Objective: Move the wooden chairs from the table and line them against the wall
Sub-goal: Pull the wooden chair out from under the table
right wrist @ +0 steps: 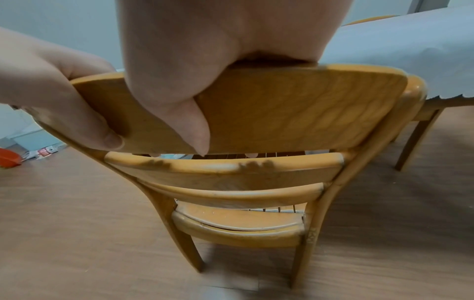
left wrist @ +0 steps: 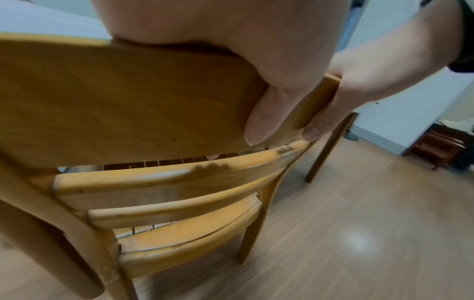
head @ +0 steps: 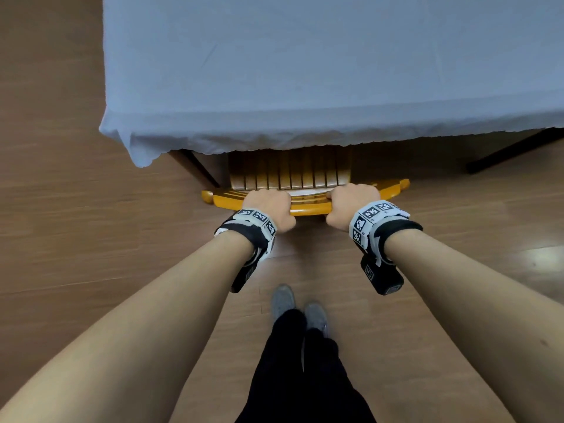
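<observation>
A yellow wooden chair (head: pixel 308 209) stands tucked under the table (head: pixel 305 71), its slatted seat partly hidden by the blue-grey cloth. Both hands grip the chair's top back rail, fingers curled over its far side and thumbs on the near face. My left hand (head: pixel 270 206) holds the rail left of centre, my right hand (head: pixel 351 203) right of centre. In the left wrist view the left hand (left wrist: pixel 256 113) clamps the chair (left wrist: pixel 128 101) rail. The right wrist view shows the right hand (right wrist: pixel 189 113) doing the same on the chair (right wrist: pixel 295 111).
Wood floor surrounds the table; my feet (head: pixel 293 303) stand just behind the chair. Table legs (head: pixel 198 169) flank the chair. Another chair's back (right wrist: pixel 369 19) shows beyond the table. A red object (right wrist: pixel 9 159) and papers lie on the floor; dark furniture (left wrist: pixel 441 146) stands by the wall.
</observation>
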A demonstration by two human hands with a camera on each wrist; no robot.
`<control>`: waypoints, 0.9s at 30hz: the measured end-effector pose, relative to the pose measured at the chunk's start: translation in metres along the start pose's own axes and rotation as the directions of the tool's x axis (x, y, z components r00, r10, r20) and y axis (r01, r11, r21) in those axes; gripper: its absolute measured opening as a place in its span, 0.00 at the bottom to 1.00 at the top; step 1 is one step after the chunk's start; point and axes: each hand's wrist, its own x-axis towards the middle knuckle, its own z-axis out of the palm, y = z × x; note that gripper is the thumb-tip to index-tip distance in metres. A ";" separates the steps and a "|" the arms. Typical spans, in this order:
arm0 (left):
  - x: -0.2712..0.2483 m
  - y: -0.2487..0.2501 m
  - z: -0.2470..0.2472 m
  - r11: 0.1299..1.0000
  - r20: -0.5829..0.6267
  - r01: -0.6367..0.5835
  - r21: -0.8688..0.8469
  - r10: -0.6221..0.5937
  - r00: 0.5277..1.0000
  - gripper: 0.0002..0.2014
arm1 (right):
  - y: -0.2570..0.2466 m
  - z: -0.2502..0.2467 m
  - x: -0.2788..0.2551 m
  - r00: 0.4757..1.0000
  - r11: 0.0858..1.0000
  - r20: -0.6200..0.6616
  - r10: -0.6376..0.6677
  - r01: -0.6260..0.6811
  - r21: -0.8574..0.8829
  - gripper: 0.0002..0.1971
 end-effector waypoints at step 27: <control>-0.146 0.086 0.190 0.998 -0.065 -0.009 0.061 0.013 0.998 0.19 | -0.005 0.193 -0.149 0.971 0.971 -0.046 -0.233 0.230 -0.067 0.14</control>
